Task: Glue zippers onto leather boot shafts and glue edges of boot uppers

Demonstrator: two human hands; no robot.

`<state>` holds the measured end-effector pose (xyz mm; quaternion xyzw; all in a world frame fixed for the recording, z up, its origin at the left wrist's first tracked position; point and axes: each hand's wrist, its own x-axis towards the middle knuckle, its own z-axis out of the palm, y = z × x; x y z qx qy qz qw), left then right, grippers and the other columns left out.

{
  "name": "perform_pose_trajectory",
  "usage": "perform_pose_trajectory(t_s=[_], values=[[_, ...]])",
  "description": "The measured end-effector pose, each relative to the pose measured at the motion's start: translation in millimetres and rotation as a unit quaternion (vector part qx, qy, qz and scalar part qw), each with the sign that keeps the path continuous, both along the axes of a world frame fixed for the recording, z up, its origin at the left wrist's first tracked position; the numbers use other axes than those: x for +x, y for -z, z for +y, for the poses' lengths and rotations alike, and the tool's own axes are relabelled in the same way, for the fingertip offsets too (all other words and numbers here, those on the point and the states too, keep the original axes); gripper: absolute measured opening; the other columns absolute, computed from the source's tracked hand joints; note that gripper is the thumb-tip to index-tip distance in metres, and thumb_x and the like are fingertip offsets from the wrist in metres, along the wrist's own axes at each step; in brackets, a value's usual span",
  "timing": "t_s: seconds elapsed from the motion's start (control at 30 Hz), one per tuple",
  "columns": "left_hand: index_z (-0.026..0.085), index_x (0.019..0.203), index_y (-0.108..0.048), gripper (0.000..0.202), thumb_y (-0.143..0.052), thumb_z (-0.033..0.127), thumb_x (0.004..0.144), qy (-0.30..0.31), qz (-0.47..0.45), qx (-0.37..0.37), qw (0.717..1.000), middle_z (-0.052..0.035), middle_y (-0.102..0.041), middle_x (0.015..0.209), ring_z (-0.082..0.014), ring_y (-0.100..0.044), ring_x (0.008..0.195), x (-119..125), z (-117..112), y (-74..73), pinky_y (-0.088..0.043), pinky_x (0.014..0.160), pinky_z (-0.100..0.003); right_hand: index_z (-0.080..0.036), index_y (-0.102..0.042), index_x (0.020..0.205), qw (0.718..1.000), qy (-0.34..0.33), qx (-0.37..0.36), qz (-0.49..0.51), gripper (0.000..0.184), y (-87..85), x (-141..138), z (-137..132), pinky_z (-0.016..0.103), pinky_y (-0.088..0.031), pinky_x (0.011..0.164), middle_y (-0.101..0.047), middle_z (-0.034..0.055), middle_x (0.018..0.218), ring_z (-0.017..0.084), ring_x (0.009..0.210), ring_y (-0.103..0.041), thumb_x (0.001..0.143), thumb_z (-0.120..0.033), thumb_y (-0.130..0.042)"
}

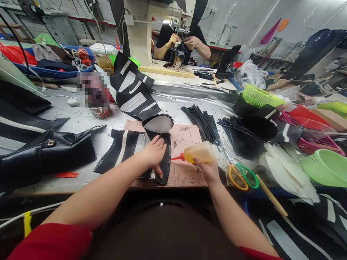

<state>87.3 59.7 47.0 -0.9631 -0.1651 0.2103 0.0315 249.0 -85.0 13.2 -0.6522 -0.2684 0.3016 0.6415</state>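
My left hand [156, 153] lies flat with fingers spread on a black leather piece [130, 146] that has pale strips stuck to it. The piece rests partly on a pink board [185, 142], and a rounded flap with a grey inner face [158, 124] sits at its top. In my right hand [207, 168] is a squeeze bottle [199, 152] of yellowish liquid, tilted on its side. Its red nozzle points left, with the tip at the right edge of the leather piece. Whether the tip touches the leather, I cannot tell.
Scissors [242, 176] and thin black strips [202, 122] lie to the right. A black boot shaft [51, 151] is at left. Near the jar [101, 111] lie more leather pieces [132, 86]. Across the table, a person's hands [191, 42] work at a sewing machine [177, 63].
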Motion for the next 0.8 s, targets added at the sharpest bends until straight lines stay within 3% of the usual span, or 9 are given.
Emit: perform_pose_trajectory(t_s=[0.17, 0.33, 0.5, 0.63, 0.8], values=[[-0.003, 0.134, -0.025, 0.12, -0.061, 0.07, 0.047, -0.003, 0.028, 0.011, 1.0, -0.0281, -0.017, 0.141, -0.0336, -0.014, 0.134, 1, -2, -3.8, 0.002, 0.108, -0.045, -0.015, -0.061, 0.085, 0.997, -0.072, -0.019, -0.032, 0.056, 7.5, -3, -12, 0.044, -0.054, 0.067, -0.067, 0.0087, 0.079, 0.028, 0.076, -0.064, 0.046, -0.052, -0.077], [-0.003, 0.134, -0.026, 0.123, -0.064, 0.071, 0.043, -0.011, 0.008, -0.007, 1.0, -0.028, -0.019, 0.141, -0.0347, -0.015, 0.133, 1, -2, -1.6, 0.002, 0.108, -0.045, -0.016, -0.061, 0.091, 0.997, -0.032, -0.024, -0.069, 0.057, 4.4, -6, -21, 0.046, -0.053, 0.074, -0.067, 0.0101, 0.088, 0.029, 0.082, -0.063, 0.048, -0.05, -0.077], [-0.004, 0.132, -0.029, 0.126, -0.067, 0.07, 0.038, -0.015, -0.008, -0.017, 1.0, -0.0289, -0.021, 0.14, -0.0358, -0.016, 0.133, 1, -2, -1.1, 0.003, 0.108, -0.044, -0.016, -0.061, 0.093, 0.99, -0.104, -0.042, -0.089, 0.054, 3.2, -4, -32, 0.044, -0.054, 0.072, -0.068, 0.0087, 0.085, 0.029, 0.08, -0.064, 0.05, -0.043, -0.078], [-0.003, 0.133, -0.028, 0.125, -0.064, 0.072, 0.041, -0.012, 0.005, -0.013, 1.0, -0.0284, -0.021, 0.14, -0.0337, -0.015, 0.134, 1, -3, -2.8, 0.004, 0.108, -0.044, -0.017, -0.06, 0.091, 0.993, -0.06, -0.037, -0.097, 0.052, 2.4, -8, -37, 0.044, -0.054, 0.071, -0.068, 0.0077, 0.083, 0.028, 0.077, -0.064, 0.049, -0.043, -0.077], [-0.003, 0.132, -0.029, 0.125, -0.066, 0.071, 0.039, -0.015, -0.017, -0.026, 0.999, -0.0284, -0.022, 0.14, -0.0354, -0.016, 0.133, 0, -2, 0.4, 0.004, 0.108, -0.044, -0.017, -0.061, 0.086, 0.991, -0.061, -0.025, -0.118, 0.052, 0.4, -12, -37, 0.045, -0.053, 0.073, -0.068, 0.0076, 0.083, 0.028, 0.078, -0.064, 0.044, -0.044, -0.078]])
